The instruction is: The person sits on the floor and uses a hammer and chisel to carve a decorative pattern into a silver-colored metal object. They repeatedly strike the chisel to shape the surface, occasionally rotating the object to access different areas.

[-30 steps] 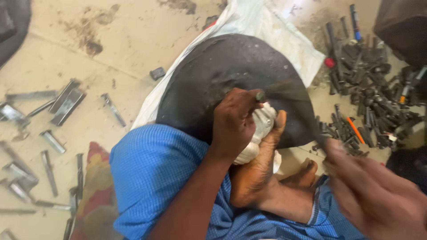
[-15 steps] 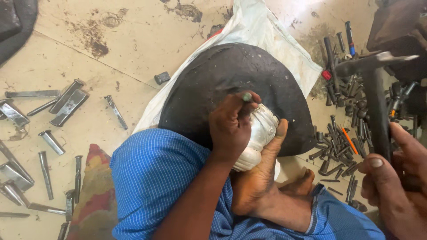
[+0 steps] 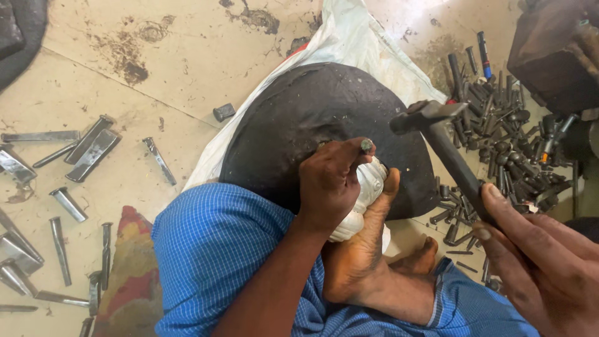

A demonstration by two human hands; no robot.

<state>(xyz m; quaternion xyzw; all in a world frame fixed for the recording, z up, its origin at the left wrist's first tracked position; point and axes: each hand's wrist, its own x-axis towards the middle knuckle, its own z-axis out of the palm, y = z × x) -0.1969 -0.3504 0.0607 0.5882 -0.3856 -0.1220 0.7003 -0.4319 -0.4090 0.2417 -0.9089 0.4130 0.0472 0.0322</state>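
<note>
Right hand point(image 3: 546, 268) around raised hammer point(image 3: 446, 146)

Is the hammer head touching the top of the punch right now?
Apart. The head view shows the hammer head raised right of the punch, dark dome between.

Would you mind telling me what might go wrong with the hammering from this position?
1. The left hand grips the chisel close to its top, so a hammer blow that lands off-centre could hit the fingers.
2. The bare foot presses against the white workpiece; a slipping chisel could cut it.
3. The workpiece is braced only by foot and hand on the rounded black block, so it may shift.
</note>
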